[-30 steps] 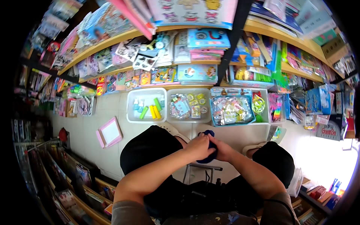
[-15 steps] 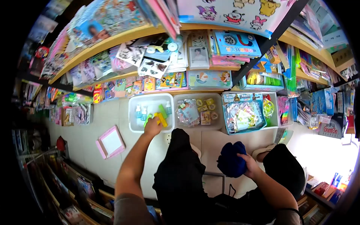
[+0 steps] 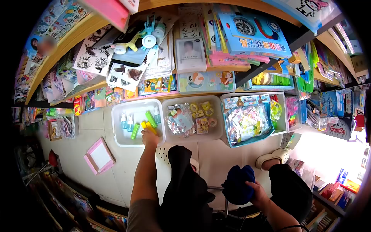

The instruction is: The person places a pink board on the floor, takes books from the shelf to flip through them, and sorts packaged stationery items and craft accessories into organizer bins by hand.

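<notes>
- From the head camera I see crowded shelving [image 3: 162, 4] ahead of both grips, above the row of bins.
- The pale tiled floor [image 3: 116, 174] runs beneath both grips.
- A black-trousered leg [image 3: 185, 193] stands between my two grips.
- The white bin [image 3: 139, 106] is directly under and ahead of my left grip, resting on the floor.
- Just right of that grip, a greyish bin [image 3: 217, 135] holds clear-wrapped goods and some yellow rolls.
- Ahead of my right grip, a blue box [image 3: 253, 138] is heaped with shiny packets.
- A pink tray [image 3: 91, 162] with a white middle lies on the floor, well left of my left grip.
- A dark blue bundle [image 3: 237, 185] is in my right grip [image 3: 259, 194], closed on its right side, thumb over the top; the other fingers are mostly hidden.
- My left grip [image 3: 150, 137] reaches over the white bin's near wall, its fingers at the yellow pieces [image 3: 148, 125]; I cannot tell how far apart they are or whether they have hold.
- Two green pieces [image 3: 135, 131] lie close to that grip, one to its left, one beyond.
- Small bottles [image 3: 124, 121] stand in the same bin: two left of the grip, one beyond to its right.
</notes>
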{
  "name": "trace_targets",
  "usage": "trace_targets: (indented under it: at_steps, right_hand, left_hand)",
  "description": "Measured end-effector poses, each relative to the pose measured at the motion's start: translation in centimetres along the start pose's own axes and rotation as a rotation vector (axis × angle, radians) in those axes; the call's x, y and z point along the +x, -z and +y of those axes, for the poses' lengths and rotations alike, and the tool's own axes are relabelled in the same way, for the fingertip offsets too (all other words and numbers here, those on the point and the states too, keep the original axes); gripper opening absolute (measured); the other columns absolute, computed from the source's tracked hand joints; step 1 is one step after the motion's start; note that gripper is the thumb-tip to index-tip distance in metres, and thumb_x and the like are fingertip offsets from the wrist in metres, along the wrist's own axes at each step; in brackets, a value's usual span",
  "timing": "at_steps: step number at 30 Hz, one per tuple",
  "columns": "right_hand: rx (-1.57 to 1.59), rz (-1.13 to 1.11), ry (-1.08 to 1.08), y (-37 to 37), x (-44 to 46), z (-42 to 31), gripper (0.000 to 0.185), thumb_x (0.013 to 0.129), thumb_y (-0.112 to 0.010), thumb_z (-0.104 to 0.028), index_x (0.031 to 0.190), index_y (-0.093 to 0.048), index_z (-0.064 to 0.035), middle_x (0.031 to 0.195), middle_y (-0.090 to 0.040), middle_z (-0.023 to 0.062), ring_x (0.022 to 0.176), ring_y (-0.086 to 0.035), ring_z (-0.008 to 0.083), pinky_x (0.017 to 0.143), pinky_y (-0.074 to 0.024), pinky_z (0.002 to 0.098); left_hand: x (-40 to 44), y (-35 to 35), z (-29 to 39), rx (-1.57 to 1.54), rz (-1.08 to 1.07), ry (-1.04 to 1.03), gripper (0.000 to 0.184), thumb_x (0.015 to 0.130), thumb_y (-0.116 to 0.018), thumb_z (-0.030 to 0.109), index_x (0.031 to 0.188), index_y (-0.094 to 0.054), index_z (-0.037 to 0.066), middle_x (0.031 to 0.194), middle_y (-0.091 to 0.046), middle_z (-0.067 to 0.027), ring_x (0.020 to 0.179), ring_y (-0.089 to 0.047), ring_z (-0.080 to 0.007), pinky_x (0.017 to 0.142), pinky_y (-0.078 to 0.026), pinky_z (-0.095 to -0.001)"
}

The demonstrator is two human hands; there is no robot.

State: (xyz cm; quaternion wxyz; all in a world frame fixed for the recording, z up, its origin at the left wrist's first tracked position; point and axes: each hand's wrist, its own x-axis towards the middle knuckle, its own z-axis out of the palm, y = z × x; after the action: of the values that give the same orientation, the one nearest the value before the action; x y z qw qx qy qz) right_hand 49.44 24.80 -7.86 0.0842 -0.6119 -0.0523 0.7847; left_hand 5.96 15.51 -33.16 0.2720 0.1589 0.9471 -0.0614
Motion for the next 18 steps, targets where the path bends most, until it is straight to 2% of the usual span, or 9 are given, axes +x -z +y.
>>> trace_targets:
  at_steps: [6, 10, 13, 14, 17, 18]
  right_hand:
    - [0.056, -0.019, 0.009, -0.7, 0.0, -0.1, 0.043, 0.08, -0.057, -0.009, 0.119, -0.042, -0.0021, 0.111, -0.053, 0.0147, 0.1, -0.055, 0.0275, 0.089, -0.0436, 0.0405]
    - [0.056, 0.054, 0.008, 0.3, 0.2, 0.9, 0.043, 0.08, -0.057, -0.01, 0.119, -0.041, -0.0008, 0.11, -0.054, 0.0153, 0.098, -0.056, 0.0279, 0.088, -0.045, 0.0408]
    - [0.021, 0.129, 0.006, 0.2, 0.2, 0.8, 0.044, 0.08, -0.057, -0.011, 0.119, -0.041, 0.0007, 0.11, -0.054, 0.016, 0.097, -0.056, 0.0281, 0.087, -0.0457, 0.0407]
    - [0.015, 0.125, 0.009, -0.1, 0.1, 0.5, 0.044, 0.079, -0.057, -0.012, 0.118, -0.041, 0.0013, 0.11, -0.054, 0.0163, 0.097, -0.056, 0.0281, 0.087, -0.0459, 0.0407]
    - [0.019, 0.08, 0.021, -0.9, 0.2, 0.3, 0.045, 0.079, -0.057, -0.013, 0.118, -0.04, 0.0027, 0.109, -0.054, 0.0168, 0.097, -0.057, 0.0283, 0.087, -0.0459, 0.0407]
    - [0.023, 0.06, 0.027, -1.0, 0.2, 0.2, 0.045, 0.079, -0.057, -0.013, 0.118, -0.04, 0.0031, 0.109, -0.054, 0.0169, 0.097, -0.057, 0.0284, 0.087, -0.0459, 0.0406]
  left_hand:
    - [1.2, 0.4, -0.5, -0.092, 0.096, 0.011, 0.052, 0.071, -0.064, 0.014, 0.111, -0.034, -0.001, 0.11, -0.041, -0.0185, 0.099, -0.052, -0.0341, 0.081, -0.047, -0.0394]
    - [3.8, 1.0, -1.5, -0.175, 0.211, 0.036, 0.039, 0.075, -0.059, 0.011, 0.106, -0.039, 0.0, 0.106, -0.043, -0.0181, 0.097, -0.052, -0.0347, 0.081, -0.047, -0.0406]
    - [5.5, 1.1, -1.9, -0.112, 0.354, 0.053, 0.035, 0.076, -0.057, 0.013, 0.105, -0.041, 0.0, 0.106, -0.044, -0.0168, 0.098, -0.049, -0.0325, 0.081, -0.046, -0.0386]
    - [5.6, 1.1, -2.6, 0.075, 0.421, -0.047, 0.034, 0.076, -0.057, 0.017, 0.104, -0.044, 0.002, 0.108, -0.042, -0.0148, 0.1, -0.045, -0.0301, 0.081, -0.045, -0.0395]
    - [2.7, 3.6, -2.6, -0.01, 0.396, 0.134, 0.034, 0.075, -0.057, 0.021, 0.104, -0.046, 0.006, 0.112, -0.039, -0.0136, 0.102, -0.042, -0.0302, 0.08, -0.044, -0.0417]
    - [2.9, 2.4, -3.5, -0.033, 0.422, 0.199, 0.037, 0.073, -0.059, 0.02, 0.106, -0.047, 0.009, 0.115, -0.036, -0.0147, 0.102, -0.043, -0.031, 0.078, -0.045, -0.0474]
